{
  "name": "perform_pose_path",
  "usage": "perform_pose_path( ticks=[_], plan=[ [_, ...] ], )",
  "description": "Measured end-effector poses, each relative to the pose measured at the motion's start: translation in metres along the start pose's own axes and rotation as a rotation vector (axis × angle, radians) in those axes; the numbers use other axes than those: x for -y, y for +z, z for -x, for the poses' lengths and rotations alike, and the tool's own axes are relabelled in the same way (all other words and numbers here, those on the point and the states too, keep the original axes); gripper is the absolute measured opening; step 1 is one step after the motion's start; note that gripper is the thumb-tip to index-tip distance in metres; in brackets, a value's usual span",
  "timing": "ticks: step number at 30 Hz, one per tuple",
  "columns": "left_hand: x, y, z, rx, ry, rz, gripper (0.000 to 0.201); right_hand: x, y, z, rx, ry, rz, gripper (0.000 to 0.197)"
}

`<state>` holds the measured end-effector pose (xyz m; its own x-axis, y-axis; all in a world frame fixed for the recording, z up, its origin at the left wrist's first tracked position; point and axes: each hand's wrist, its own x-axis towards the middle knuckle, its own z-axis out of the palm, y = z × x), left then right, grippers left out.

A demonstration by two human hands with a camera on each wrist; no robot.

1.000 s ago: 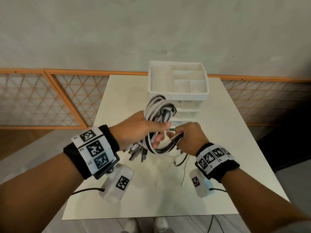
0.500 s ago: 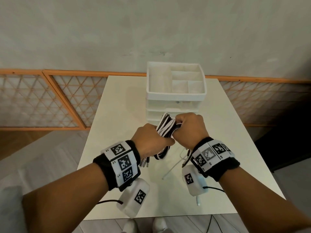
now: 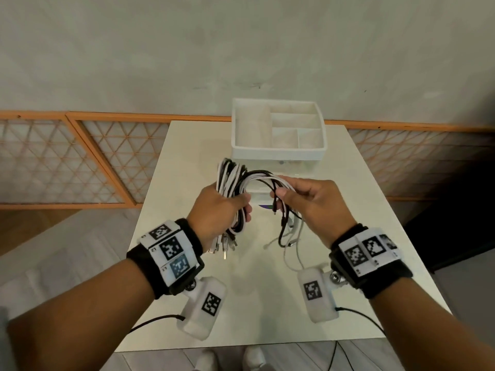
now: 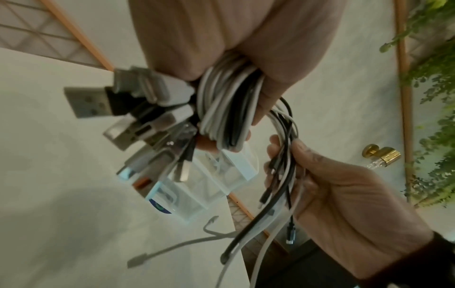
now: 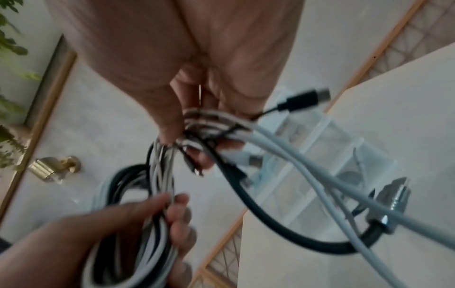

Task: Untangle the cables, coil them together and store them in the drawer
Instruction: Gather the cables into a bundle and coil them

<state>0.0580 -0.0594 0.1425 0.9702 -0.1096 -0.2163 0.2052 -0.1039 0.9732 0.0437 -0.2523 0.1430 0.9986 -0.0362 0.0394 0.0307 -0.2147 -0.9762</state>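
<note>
A coil of black and white cables is held above the table. My left hand grips the coil in its fist, with several USB plugs sticking out below. The loose ends arch to the right, where my right hand pinches them; their tails hang down to the table. The white drawer organiser stands just behind the hands, its drawers mostly hidden by the cables.
The white table carries the organiser at its far middle. A wall with an orange-framed lattice panel runs behind. A brass knob and green plants show in the wrist views.
The hands were close together on the coil; now my right hand has drawn away to the right, pulling the loose cable ends out into an arch.
</note>
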Motion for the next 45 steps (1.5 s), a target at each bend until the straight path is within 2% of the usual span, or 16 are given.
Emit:
perform_pose_path(
  ticks=[3,5,7,11,14,19,22,24,28,32,34,37,39,41,43,45],
  plan=[
    [-0.003,0.008,0.003,0.036,0.031,-0.11,0.056,-0.012,0.025,0.008,-0.144,-0.016,-0.043,0.029],
    [-0.003,0.013,0.005,0.02,0.04,-0.171,0.09,-0.014,0.042,0.016,-0.178,-0.055,-0.046,0.023],
    [-0.003,0.016,0.004,-0.007,0.001,-0.132,0.1,-0.014,0.057,0.025,-0.155,-0.146,-0.006,0.015],
    [-0.001,0.016,-0.004,-0.076,0.042,0.025,0.055,-0.015,0.064,0.031,0.059,-0.282,0.094,0.036],
    [-0.003,0.011,-0.001,-0.061,0.063,0.031,0.031,-0.016,0.057,0.027,0.124,-0.222,0.072,0.035],
    [-0.01,0.01,0.007,0.049,0.054,0.066,0.038,-0.017,0.061,0.026,0.155,-0.221,0.026,0.037],
    [-0.015,0.01,0.008,0.039,0.069,0.103,0.038,-0.019,0.063,0.028,0.268,-0.31,0.029,0.045],
    [-0.016,0.009,0.008,-0.003,0.096,0.115,0.051,-0.022,0.057,0.025,0.307,-0.321,0.067,0.045],
    [-0.013,0.004,0.007,-0.035,0.075,0.204,0.069,-0.029,0.046,0.026,0.217,-0.299,0.045,0.046],
    [-0.011,0.008,0.01,-0.039,0.095,0.13,0.042,-0.032,0.052,0.029,0.194,-0.312,0.147,0.035],
    [-0.009,0.008,0.009,-0.065,0.103,0.126,0.038,-0.028,0.054,0.03,0.198,-0.298,0.128,0.037],
    [-0.011,0.006,0.004,-0.151,0.129,0.166,0.031,-0.022,0.054,0.035,0.257,-0.305,0.074,0.066],
    [-0.015,0.004,0.002,-0.164,0.133,0.21,0.022,-0.022,0.052,0.037,0.246,-0.217,0.031,0.079],
    [-0.018,0.0,0.002,-0.127,0.12,0.242,0.016,-0.024,0.048,0.037,0.191,-0.063,0.008,0.072],
    [-0.018,-0.007,0.002,-0.093,0.132,0.244,0.015,-0.029,0.042,0.033,0.193,-0.003,0.111,0.04],
    [-0.019,-0.013,0.003,-0.003,0.152,0.22,0.017,-0.031,0.036,0.029,0.289,0.039,0.215,0.009]
  ],
)
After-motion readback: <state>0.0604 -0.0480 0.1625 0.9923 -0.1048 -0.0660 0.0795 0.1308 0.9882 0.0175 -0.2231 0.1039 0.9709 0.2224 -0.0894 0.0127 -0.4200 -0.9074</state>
